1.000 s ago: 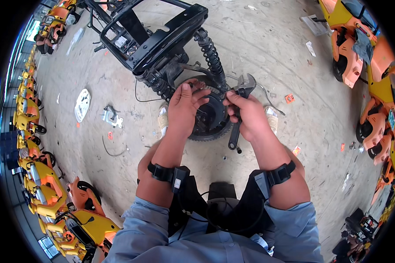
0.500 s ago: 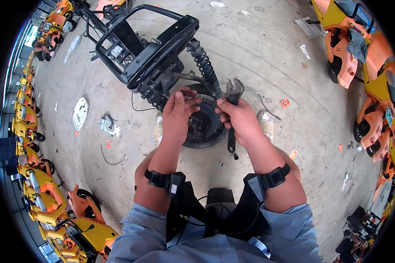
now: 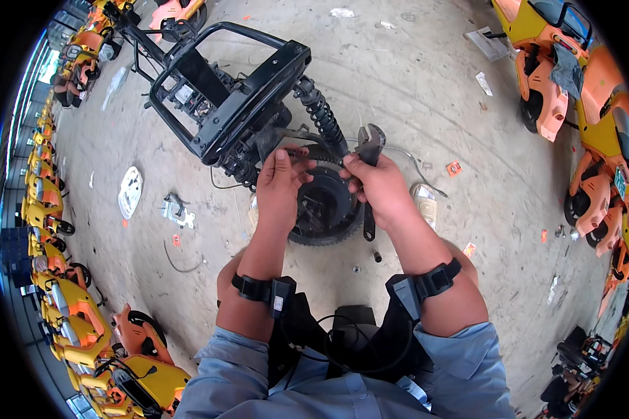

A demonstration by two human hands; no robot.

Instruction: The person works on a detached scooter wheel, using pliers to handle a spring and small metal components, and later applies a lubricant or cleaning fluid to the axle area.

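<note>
My right hand (image 3: 381,187) is closed round a black adjustable wrench (image 3: 369,225), its jaws up above my thumb and its handle hanging below my palm. Close by on the left, my left hand (image 3: 278,183) has its thumb and fingers curled together; what they pinch is too small to make out. A dark ridged strip shows between both hands, and I cannot tell whether it is a separate part or tyre tread. Below them is a black wheel (image 3: 321,241), partly hidden by my hands. Above stands a bare black scooter frame (image 3: 220,115) with a coil-spring shock absorber (image 3: 319,112).
A white oval panel (image 3: 129,192) and a metal bracket (image 3: 178,211) lie on the floor to the left. A thin cable (image 3: 419,167) curves at the right, near an orange packet (image 3: 454,168). Rows of yellow and orange scooters (image 3: 70,286) stand along both sides.
The view has shifted slightly, so the frame appears lower and the wheel a little further down. Both hands keep nearly the same pose, with the wrench still in my right hand.
</note>
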